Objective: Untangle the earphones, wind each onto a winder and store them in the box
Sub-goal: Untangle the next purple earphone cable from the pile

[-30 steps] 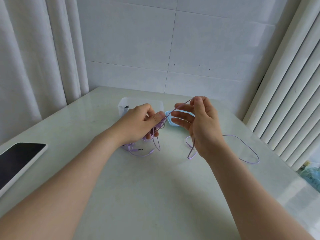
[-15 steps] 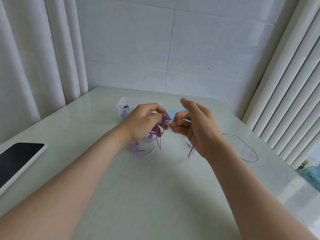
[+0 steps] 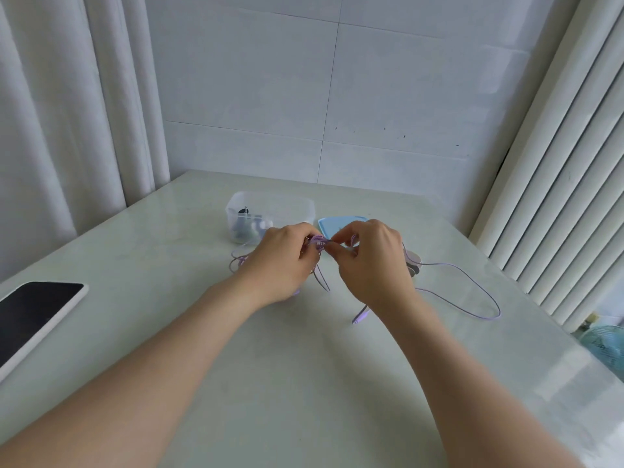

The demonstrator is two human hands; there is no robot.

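Note:
My left hand (image 3: 282, 261) holds a bundle of purple earphone cable (image 3: 317, 243) above the table, and my right hand (image 3: 369, 256) pinches a strand of that bundle just beside it. The two hands nearly touch. Loose purple cable (image 3: 472, 292) trails from under my right hand in a long loop to the right, with a plug end (image 3: 359, 315) lying near my right wrist. Behind the hands stands a clear plastic box (image 3: 270, 211) with dark items inside. Its light blue lid (image 3: 341, 224) lies flat to the right of it. Small pale winder-like pieces (image 3: 413, 261) sit just right of my right hand.
A phone (image 3: 33, 315) with a dark screen lies at the table's left edge. White curtains hang at left, a ribbed white panel at right, a tiled wall behind. A teal fan (image 3: 604, 342) shows below the table's right edge.
My right hand came down and left from a raised pull on a strand and now meets my left hand at the bundle. The view has shifted slightly.

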